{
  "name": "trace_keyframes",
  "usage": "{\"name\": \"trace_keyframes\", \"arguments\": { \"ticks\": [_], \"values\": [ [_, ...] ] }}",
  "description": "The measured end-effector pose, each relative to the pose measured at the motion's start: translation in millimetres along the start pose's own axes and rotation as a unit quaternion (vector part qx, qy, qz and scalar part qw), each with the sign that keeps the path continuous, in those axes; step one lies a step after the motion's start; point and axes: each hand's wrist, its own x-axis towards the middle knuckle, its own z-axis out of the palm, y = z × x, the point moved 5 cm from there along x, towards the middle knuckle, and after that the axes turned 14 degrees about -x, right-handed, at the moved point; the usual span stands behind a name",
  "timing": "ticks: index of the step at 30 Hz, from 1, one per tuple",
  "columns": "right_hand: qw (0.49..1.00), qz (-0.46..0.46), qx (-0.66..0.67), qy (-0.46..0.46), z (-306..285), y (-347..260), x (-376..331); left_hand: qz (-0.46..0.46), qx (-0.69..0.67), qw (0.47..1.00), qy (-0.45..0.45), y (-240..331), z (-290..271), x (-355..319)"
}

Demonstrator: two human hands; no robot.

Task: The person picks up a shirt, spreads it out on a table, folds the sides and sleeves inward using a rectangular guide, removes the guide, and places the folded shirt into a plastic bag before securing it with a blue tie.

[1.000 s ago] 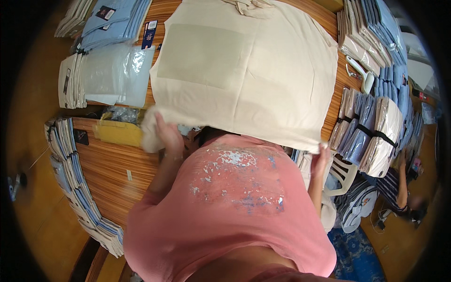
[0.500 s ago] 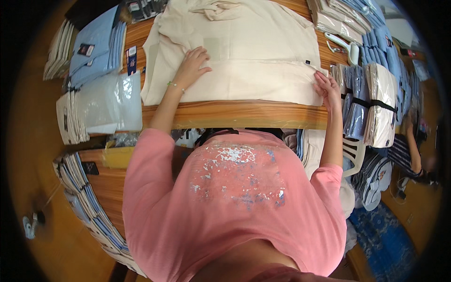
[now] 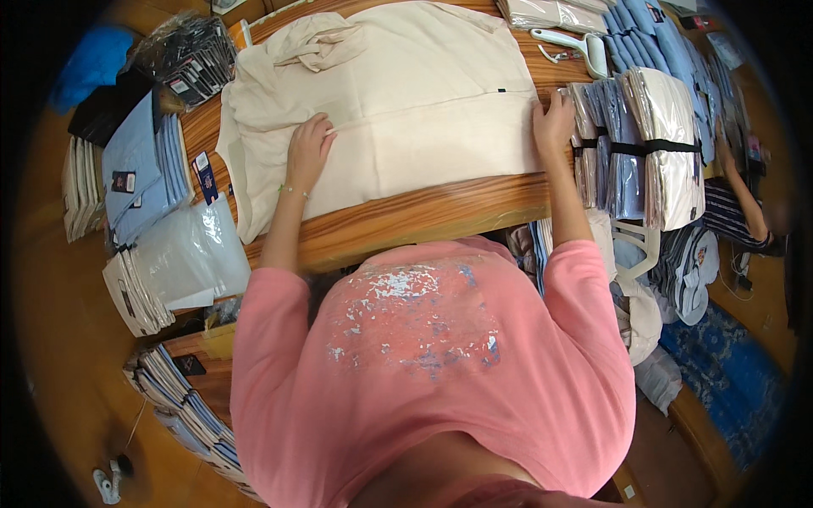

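On the left is a pile of folded blue shirts (image 3: 131, 182). Next come some see-through bags (image 3: 199, 254) and a dark blue tag (image 3: 206, 178). A big cream shirt (image 3: 440, 140) lies spread out on the brown table (image 3: 423, 207), in front of the person. Its left part is bunched up at the top. The left hand (image 3: 309, 151) is on the shirt, palm down, with its fingers a bit bent. The right hand (image 3: 553, 125) is at the shirt's right edge with its fingers curled. I cannot tell if either hand is pinching the cloth. Just right of that hand are packed clothes (image 3: 673, 182) with a black band (image 3: 628, 149). Farther right is another person in a striped top (image 3: 735, 212).
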Motion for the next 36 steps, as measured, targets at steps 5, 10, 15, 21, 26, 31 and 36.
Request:
{"name": "trace_keyframes", "arguments": {
  "ticks": [5, 10, 15, 21, 26, 31, 36],
  "values": [
    [0.984, -0.176, 0.015, 0.016, 20.7, -18.8, -66.9, 0.03, 0.03, 0.999, 0.017, -5.8, 4.9, -1.1],
    [0.974, -0.21, -0.014, -0.087, 31.1, -9.3, -75.1, 0.032, 0.044, 0.998, 0.034, 1.5, 8.0, -24.0],
    [0.909, -0.33, 0.253, -0.011, -65.8, -140.7, -61.1, 0.02, 0.028, 0.997, 0.069, 20.0, -28.9, -13.2],
    [0.775, -0.457, 0.397, -0.18, -60.3, -381.2, -37.6, -0.128, -0.005, 0.942, 0.31, -45.4, -115.8, -76.1],
    [0.908, -0.28, 0.229, -0.21, -19.8, -511.6, 12.8, -0.228, -0.124, 0.94, 0.221, -96.0, -111.1, -111.1],
    [0.863, -0.414, 0.152, -0.246, 40.5, -526.8, 71.6, -0.189, -0.079, 0.973, 0.106, -78.4, -108.1, -89.1],
    [0.896, -0.377, 0.219, -0.083, -14.1, -503.4, 117.4, -0.197, -0.087, 0.973, 0.08, -92.9, -110.8, -107.4]
  ]
}}
